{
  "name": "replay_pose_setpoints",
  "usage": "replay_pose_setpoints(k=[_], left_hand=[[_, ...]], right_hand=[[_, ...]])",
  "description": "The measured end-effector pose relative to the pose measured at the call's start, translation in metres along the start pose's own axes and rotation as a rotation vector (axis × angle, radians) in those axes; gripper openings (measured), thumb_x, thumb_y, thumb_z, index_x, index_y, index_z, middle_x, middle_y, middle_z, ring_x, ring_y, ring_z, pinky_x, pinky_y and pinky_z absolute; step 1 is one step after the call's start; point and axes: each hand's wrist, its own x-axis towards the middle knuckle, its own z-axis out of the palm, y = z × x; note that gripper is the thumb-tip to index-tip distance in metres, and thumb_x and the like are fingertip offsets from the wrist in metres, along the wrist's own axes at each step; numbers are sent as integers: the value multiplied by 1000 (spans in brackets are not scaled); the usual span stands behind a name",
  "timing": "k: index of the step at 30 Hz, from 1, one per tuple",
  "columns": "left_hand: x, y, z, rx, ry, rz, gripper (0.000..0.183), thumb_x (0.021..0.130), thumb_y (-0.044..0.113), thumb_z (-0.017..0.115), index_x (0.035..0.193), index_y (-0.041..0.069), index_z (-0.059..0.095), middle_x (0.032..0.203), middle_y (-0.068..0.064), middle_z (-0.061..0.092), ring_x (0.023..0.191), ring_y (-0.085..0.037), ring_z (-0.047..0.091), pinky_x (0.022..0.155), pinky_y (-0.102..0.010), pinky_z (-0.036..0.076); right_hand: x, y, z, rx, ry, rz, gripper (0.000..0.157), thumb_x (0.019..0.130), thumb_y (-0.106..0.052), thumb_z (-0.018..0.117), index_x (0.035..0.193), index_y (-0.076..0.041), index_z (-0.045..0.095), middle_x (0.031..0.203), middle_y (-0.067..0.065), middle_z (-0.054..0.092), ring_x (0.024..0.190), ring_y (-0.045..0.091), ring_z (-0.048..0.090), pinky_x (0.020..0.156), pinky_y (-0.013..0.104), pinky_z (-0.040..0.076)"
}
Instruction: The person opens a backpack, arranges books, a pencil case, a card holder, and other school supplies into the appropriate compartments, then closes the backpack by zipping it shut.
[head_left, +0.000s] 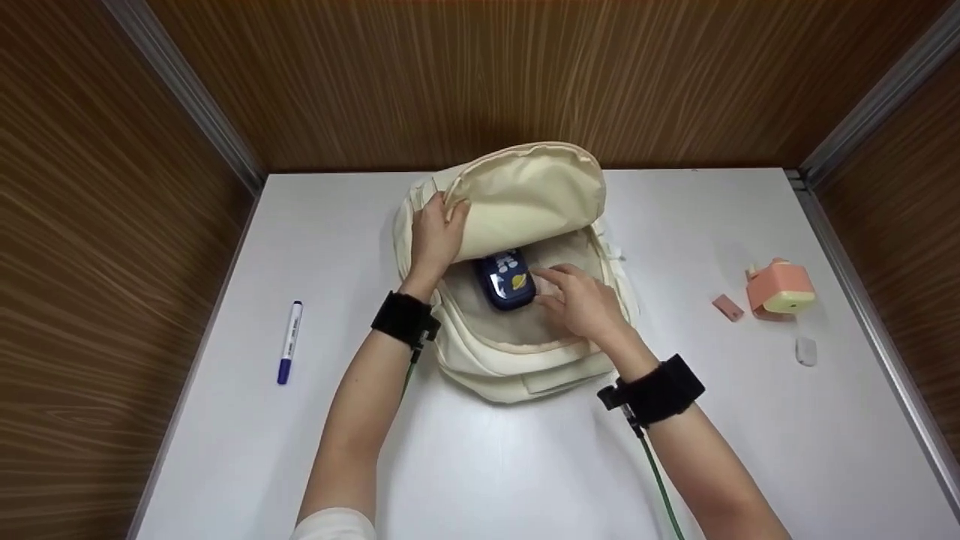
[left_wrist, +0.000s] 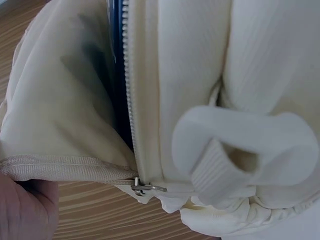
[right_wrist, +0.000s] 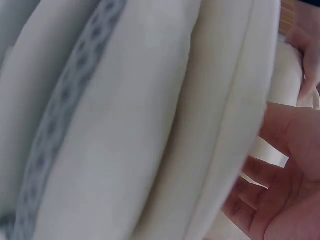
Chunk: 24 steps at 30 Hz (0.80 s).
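Observation:
A cream backpack (head_left: 480, 360) lies unzipped on the white table, its front flap (head_left: 517, 202) lifted. My left hand (head_left: 439, 234) pinches the flap's left edge between thumb and fingers; the left wrist view shows the zipper (left_wrist: 131, 95) beside it. Inside the bag lies a dark blue case (head_left: 507, 280) with a planet print, its far end hidden under the flap. Over the bag's opening, my right hand (head_left: 589, 304) has its fingertips at the case's right edge; whether they touch it I cannot tell. Its fingers look loosely extended in the right wrist view.
To the left lies a white marker with a blue cap (head_left: 290, 343). On the right stand an orange and yellow sharpener-like object (head_left: 780, 287), a small pink block (head_left: 727, 307) and a small whitish block (head_left: 806, 351). Wood-grain panels (head_left: 480, 82) enclose the table's back and sides.

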Motion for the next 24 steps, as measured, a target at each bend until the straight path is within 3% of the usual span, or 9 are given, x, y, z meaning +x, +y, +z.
replay_pose_setpoints(k=[8,15,24], left_hand=[[-1,-4,1,16,8,8,26,97,25,63,102,0,66,87,-15,70,77,-27,62,73,-44,48],[-1,-4,1,17,3,12,27,97,26,63,104,0,66,89,-15,70,79,-26,63,74,-43,49],[-2,-3,-1,35,-7,-11,29,97,27,62,108,1,66,97,-16,70,88,-27,66,78,-43,49]], right_hand=[[-14,44,-35,47,51,157,42,98,-26,62,137,-13,57,131,15,58,102,33,65,71,55,50],[-25,90,-67,-18,132,300,44,100,-24,57,141,-9,52,135,27,51,105,45,59,72,62,48],[-35,154,-92,-48,198,543,53,98,-15,54,146,1,40,142,42,29,127,62,31,100,67,29]])
